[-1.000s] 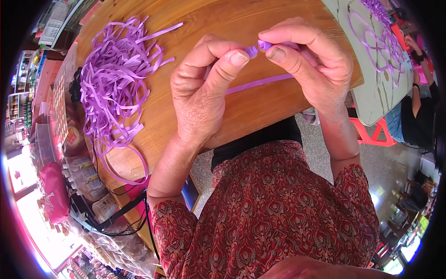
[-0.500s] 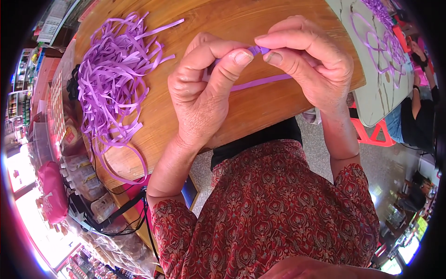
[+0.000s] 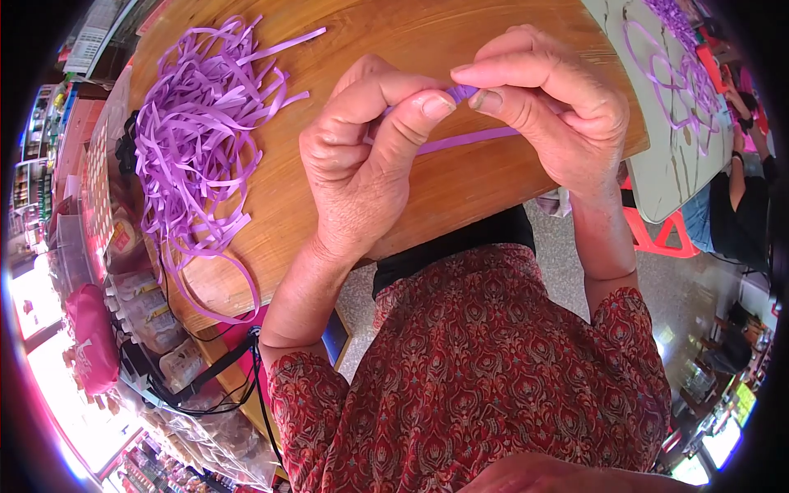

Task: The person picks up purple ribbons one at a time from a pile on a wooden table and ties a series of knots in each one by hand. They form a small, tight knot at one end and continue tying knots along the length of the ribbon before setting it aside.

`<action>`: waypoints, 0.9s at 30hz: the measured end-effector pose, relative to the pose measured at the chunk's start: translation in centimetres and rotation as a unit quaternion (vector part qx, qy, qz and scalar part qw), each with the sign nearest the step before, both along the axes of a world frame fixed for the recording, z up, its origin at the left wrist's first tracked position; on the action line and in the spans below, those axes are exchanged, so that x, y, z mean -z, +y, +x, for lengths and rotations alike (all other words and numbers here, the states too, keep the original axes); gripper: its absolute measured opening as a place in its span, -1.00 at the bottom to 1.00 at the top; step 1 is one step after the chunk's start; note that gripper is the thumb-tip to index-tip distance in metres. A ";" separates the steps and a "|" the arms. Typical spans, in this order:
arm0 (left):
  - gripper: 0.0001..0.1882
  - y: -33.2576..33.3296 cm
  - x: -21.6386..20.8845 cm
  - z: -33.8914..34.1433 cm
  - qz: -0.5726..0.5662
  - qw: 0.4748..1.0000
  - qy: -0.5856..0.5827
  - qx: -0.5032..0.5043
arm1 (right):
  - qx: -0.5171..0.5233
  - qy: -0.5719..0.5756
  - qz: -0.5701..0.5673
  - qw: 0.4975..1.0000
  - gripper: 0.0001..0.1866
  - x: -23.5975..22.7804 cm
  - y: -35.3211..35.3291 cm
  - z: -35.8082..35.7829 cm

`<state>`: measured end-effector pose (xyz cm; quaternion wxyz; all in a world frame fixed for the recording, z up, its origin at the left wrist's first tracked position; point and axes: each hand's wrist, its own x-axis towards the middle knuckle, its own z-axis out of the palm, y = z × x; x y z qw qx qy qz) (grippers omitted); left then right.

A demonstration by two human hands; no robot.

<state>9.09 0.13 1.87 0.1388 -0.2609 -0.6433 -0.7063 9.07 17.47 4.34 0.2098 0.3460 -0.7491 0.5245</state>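
Note:
Above the wooden table, my left hand (image 3: 362, 156) and my right hand (image 3: 555, 107) face each other with their fingertips almost meeting. Both pinch a small piece of purple ribbon (image 3: 464, 92), which looks folded between the thumbs and forefingers. A strip of the same ribbon stretches behind my hands from one to the other; its ends are hidden by my fingers. To the left of my left hand lies a big tangled heap of purple ribbon (image 3: 197, 131), with one loop hanging near the table's front edge.
The wooden table (image 3: 460, 197) ends just in front of my body. On the right stands a pale table (image 3: 657, 177) with more purple ribbon (image 3: 686, 90), a red stool (image 3: 657, 234) and another person's arm (image 3: 737, 181). Black cables (image 3: 214, 403) and a pink pouch (image 3: 92, 338) are at the left.
My left hand has shifted slightly to the right, its thumb tip nearer the right thumb. Less of the pinched ribbon shows between the fingers. The heap stays as it was.

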 end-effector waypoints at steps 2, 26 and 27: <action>-0.98 -0.1 -0.1 0.2 0.004 1.000 -0.014 0.007 | -0.002 0.006 0.002 1.000 -0.79 -0.2 -0.1 0.0; -0.73 0.4 0.2 0.4 -0.224 0.909 0.282 -0.209 | -0.007 -0.007 0.001 1.000 -0.81 0.0 -0.2 0.2; -0.73 0.4 0.3 0.4 -0.225 0.909 0.282 -0.208 | -0.008 -0.021 -0.007 1.000 -0.81 0.0 -0.2 0.3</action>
